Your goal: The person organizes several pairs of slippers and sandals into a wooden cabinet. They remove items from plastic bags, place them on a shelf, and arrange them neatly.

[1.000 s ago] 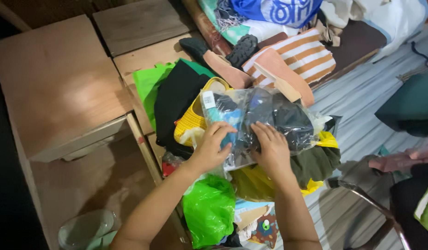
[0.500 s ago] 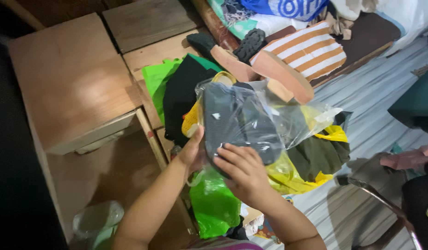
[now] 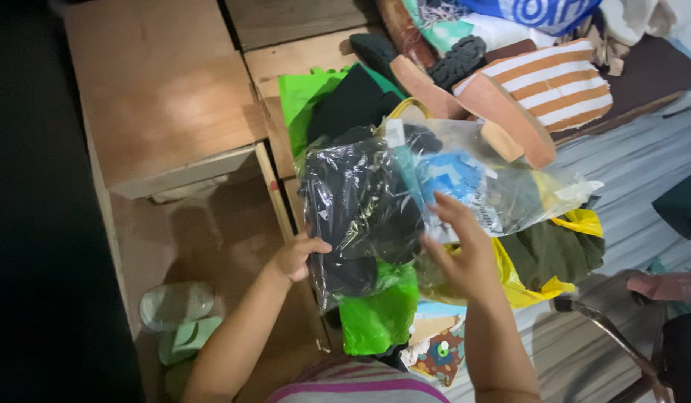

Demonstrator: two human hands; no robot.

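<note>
**two hands on a clear bag of dark clothing**

a dim room with plain wooden furniture: a plywood cabinet top (image 3: 159,97) lies up and to the left of your fingers, and an open wooden compartment (image 3: 211,246) sits just left of your left hand. a heap of clothes and sandals spreads behind and to the right of your hands.

your left hand (image 3: 294,257) grips the left edge of a clear plastic bag (image 3: 360,209) with a dark garment inside, thumb over the front and the other fingers hidden behind it, so it is pinching the bag. your right hand (image 3: 461,254) has its fingers (image 3: 444,205) spread and laid flat against the bag's right half, where a blue patch (image 3: 446,175) shows through the plastic; it presses rather than clamps.

the bag is held up between both hands, above a bright green bag (image 3: 379,317) just below your fingers. yellow cloth (image 3: 524,287) lies right of your right hand, and a striped orange and white cloth (image 3: 562,82) sits well beyond it, with tan sandals (image 3: 502,116) just past the bag's top edge.

by the look of it, you are in the middle of handling and turning the packet. a next move would call for a firmer right grip, since the slick plastic could slip.
</note>
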